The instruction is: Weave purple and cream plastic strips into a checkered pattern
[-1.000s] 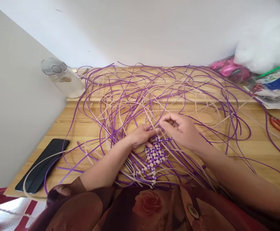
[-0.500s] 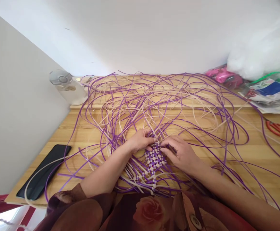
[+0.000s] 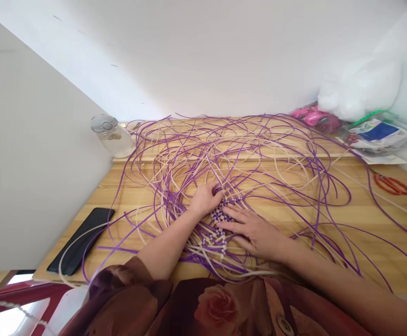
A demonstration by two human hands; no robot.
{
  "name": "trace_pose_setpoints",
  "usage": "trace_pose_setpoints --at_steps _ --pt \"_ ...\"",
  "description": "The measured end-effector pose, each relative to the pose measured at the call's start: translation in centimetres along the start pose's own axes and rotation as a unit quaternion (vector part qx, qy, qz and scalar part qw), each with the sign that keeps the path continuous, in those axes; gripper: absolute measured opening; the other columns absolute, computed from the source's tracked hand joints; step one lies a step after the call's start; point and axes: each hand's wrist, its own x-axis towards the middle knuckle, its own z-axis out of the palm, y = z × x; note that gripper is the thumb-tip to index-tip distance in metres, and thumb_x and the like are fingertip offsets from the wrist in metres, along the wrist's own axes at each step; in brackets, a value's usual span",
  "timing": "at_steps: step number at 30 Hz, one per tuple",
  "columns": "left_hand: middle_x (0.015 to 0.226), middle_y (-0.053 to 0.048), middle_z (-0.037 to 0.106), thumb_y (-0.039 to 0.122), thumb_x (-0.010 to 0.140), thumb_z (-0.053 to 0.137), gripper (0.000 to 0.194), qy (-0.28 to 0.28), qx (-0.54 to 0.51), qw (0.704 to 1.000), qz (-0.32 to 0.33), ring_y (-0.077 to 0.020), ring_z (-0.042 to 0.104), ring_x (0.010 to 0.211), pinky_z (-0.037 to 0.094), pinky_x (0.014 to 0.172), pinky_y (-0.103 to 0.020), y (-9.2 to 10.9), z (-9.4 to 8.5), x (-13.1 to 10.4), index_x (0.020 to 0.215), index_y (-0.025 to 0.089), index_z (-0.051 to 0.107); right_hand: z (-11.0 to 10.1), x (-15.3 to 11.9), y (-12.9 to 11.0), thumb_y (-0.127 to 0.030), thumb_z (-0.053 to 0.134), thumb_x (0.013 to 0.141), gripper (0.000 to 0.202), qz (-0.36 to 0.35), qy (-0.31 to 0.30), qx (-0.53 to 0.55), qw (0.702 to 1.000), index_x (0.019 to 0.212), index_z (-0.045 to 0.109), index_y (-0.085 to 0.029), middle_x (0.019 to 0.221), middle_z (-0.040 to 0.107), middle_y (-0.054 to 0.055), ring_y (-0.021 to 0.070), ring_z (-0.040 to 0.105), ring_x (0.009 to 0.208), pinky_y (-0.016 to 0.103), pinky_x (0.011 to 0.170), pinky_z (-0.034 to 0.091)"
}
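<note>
A checkered woven piece (image 3: 220, 216) of purple and cream plastic strips lies on the wooden table in front of me, partly covered by my fingers. At its upper left edge, my left hand (image 3: 205, 200) is closed with thumb and fingers around strips where they leave the weave; the exact strips are hidden. My right hand (image 3: 255, 231) rests flat on the weave's right side, fingers spread and pointing left. Long loose purple and cream strips (image 3: 203, 151) fan out from the piece in tangled loops across the table.
A black phone (image 3: 80, 240) lies at the left edge. Behind it stands a clear bottle with a grey lid (image 3: 114, 135). Orange-handled scissors (image 3: 392, 184) lie at right, near plastic packets (image 3: 378, 133), a pink item (image 3: 315, 115) and a white fluffy bundle (image 3: 360, 91).
My right hand has gone from bent fingers at the weave's upper right edge to lying spread across it. My left hand stays at the upper edge. The view has shifted slightly.
</note>
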Motion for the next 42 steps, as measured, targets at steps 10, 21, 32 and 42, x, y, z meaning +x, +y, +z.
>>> trace_pose_setpoints --at_steps 10,21,32,42 --pt "0.083 -0.007 0.068 0.040 0.086 0.053 0.026 0.083 0.064 0.993 -0.052 -0.0195 0.061 0.080 0.045 0.078 -0.030 0.6 1.1 0.0 0.086 0.018 0.067 -2.0 -0.7 -3.0 -0.008 0.047 0.082 0.065 0.081 -0.035 -0.042 0.995 0.146 0.045 -0.022 0.155 0.031 0.015 0.0304 0.030 0.143 0.052 0.113 0.033" --pt "0.070 -0.004 0.063 0.027 0.077 0.064 0.015 0.082 -0.276 0.922 -0.260 -0.0170 0.063 0.071 0.051 0.068 -0.029 2.8 1.6 -0.5 0.070 0.017 0.055 -2.1 -5.7 1.8 -0.031 0.056 0.091 0.050 -0.027 -0.013 -0.086 0.996 0.140 0.050 -0.036 0.152 0.039 0.004 0.0283 0.030 0.143 0.054 0.115 0.029" --pt "0.067 0.002 0.060 0.027 0.075 0.068 0.015 0.013 -0.379 0.915 -0.138 -0.0075 0.055 0.058 0.048 0.058 -0.019 1.9 2.8 -3.3 0.078 0.014 0.060 -5.3 -0.9 -5.0 -0.018 0.052 0.083 0.054 0.058 0.066 0.005 0.996 0.136 0.055 -0.026 0.138 0.055 0.006 0.0251 0.050 0.128 0.045 0.111 0.040" --pt "0.109 -0.010 0.068 0.035 0.095 0.040 0.034 0.053 0.107 0.992 0.036 -0.0212 0.059 0.109 0.040 0.104 -0.036 -2.5 -4.6 -1.2 0.106 0.018 0.067 2.4 0.6 -3.1 -0.041 0.053 0.089 0.071 0.152 0.087 -0.090 0.980 0.151 0.033 -0.012 0.157 0.019 0.024 0.0398 0.011 0.146 0.060 0.114 0.023"
